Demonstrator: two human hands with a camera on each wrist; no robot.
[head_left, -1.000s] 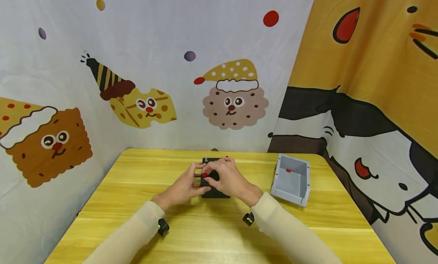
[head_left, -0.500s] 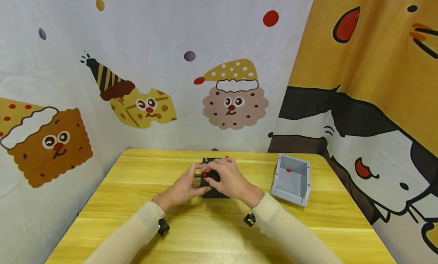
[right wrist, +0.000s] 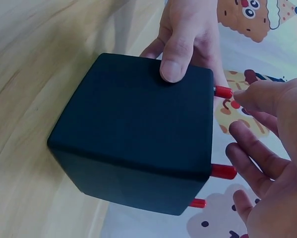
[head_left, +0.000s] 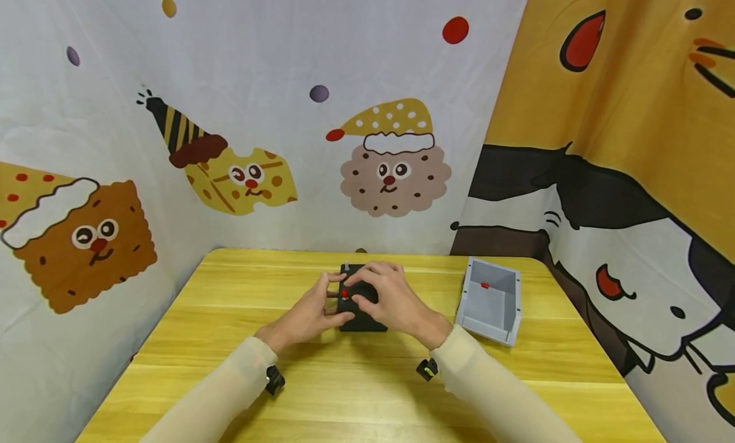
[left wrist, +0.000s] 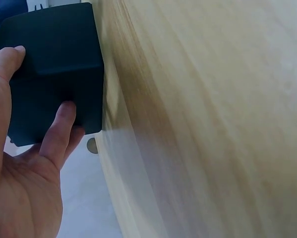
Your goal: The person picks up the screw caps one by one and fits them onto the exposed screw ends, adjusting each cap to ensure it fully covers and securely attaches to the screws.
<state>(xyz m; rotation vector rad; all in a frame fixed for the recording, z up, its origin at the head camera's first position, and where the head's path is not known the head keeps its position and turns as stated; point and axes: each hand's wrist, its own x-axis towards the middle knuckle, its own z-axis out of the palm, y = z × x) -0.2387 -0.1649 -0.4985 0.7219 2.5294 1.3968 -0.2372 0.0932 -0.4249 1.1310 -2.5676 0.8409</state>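
A black box (head_left: 364,318) stands on the table, with metal posts on its top. My left hand (head_left: 307,312) grips its left side, the thumb (right wrist: 174,68) on the near face and fingers (left wrist: 59,130) spread along another face. One red cap (head_left: 345,294) sits on the post at the left edge of the top. Two more red caps, one (right wrist: 223,171) at the near corner and one (right wrist: 198,203) behind it, show in the right wrist view. Just right of the left-edge cap, my right hand (head_left: 393,299) hovers over the box, thumb and fingers parted and holding nothing. A bare silver post (head_left: 346,266) rises at the far left corner.
To the right on the wooden table (head_left: 356,392) is a grey bin (head_left: 488,331) with a small red cap (head_left: 485,285) inside. A printed curtain (head_left: 258,60) hangs right behind the table's far edge.
My right hand has let go of the left-edge red cap and drawn back slightly to the right, leaving the cap on its post. The left hand and the box stay put.
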